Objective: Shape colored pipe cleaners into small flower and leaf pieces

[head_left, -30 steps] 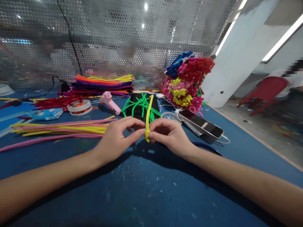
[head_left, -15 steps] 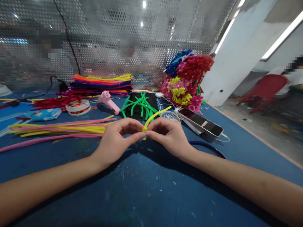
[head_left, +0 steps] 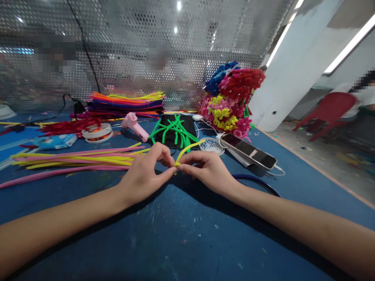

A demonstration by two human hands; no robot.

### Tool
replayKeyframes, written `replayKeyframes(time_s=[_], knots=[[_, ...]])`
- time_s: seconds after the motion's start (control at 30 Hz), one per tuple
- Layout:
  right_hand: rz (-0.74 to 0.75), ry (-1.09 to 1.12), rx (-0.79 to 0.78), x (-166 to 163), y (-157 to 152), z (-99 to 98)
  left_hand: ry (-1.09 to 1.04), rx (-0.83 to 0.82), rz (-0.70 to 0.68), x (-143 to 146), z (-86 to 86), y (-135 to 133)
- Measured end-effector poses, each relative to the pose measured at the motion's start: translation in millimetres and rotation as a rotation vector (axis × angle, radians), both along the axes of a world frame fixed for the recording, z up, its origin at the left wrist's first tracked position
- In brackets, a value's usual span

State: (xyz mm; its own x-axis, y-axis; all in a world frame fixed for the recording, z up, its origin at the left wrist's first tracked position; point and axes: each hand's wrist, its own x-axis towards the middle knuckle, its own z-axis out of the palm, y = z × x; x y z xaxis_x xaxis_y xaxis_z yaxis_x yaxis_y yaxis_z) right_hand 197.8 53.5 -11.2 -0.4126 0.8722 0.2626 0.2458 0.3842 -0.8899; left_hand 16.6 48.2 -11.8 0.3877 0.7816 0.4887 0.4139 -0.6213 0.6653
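Both hands meet over the blue table (head_left: 181,234) and pinch one yellow pipe cleaner (head_left: 187,148). My left hand (head_left: 146,173) grips its folded lower end between thumb and forefinger. My right hand (head_left: 206,169) pinches the same spot from the other side. The free end of the pipe cleaner curves up and to the right, over a small dish of white beads (head_left: 211,145). Just behind the hands lie green pipe cleaner pieces (head_left: 175,130) on a black pad (head_left: 168,121).
Long pink and yellow pipe cleaners (head_left: 73,160) lie to the left. A pink glue gun (head_left: 134,125), a tape roll (head_left: 96,132), a colourful stack (head_left: 125,103) and a bunch of pipe cleaner flowers (head_left: 231,97) stand at the back. A phone (head_left: 249,151) with cable lies right. Perforated metal screen (head_left: 131,50) behind.
The free end of the yellow pipe cleaner has swung from upright down to the right and now arcs low over the bead dish. Both hands stayed pinched together in place.
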Motion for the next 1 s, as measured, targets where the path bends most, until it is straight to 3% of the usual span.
replayKeyframes(time_s=[0.17, 0.27, 0.47, 0.57, 0.67, 0.8, 0.9, 1.0], knots=[[0.014, -0.022, -0.005, -1, -2, 1.8, 0.231, 0.374, -0.022, -4, -2.9, 0], [-0.038, 0.029, 0.067, -1, -2, 2.7, 0.255, 0.494, -0.057, -4, -5.3, 2], [-0.069, 0.106, 0.300, -2, -6, 6.7, 0.254, 0.355, 0.123, -1, -1.5, 1], [-0.059, 0.125, 0.358, -1, -6, 7.1, 0.265, 0.410, 0.115, -1, 0.6, 1], [-0.067, 0.123, 0.292, -1, -5, 6.4, 0.302, 0.507, 0.075, -4, 0.6, 2], [-0.058, 0.112, 0.060, 0, -2, 5.9, 0.387, 0.481, -0.014, -12, 3.0, 8], [-0.017, 0.116, -0.035, -1, -1, 6.4, 0.354, 0.375, -0.051, -13, 8.6, 12], [-0.043, 0.164, 0.127, -1, -1, 7.5, 0.123, 0.052, -0.012, -6, 11.7, 11]])
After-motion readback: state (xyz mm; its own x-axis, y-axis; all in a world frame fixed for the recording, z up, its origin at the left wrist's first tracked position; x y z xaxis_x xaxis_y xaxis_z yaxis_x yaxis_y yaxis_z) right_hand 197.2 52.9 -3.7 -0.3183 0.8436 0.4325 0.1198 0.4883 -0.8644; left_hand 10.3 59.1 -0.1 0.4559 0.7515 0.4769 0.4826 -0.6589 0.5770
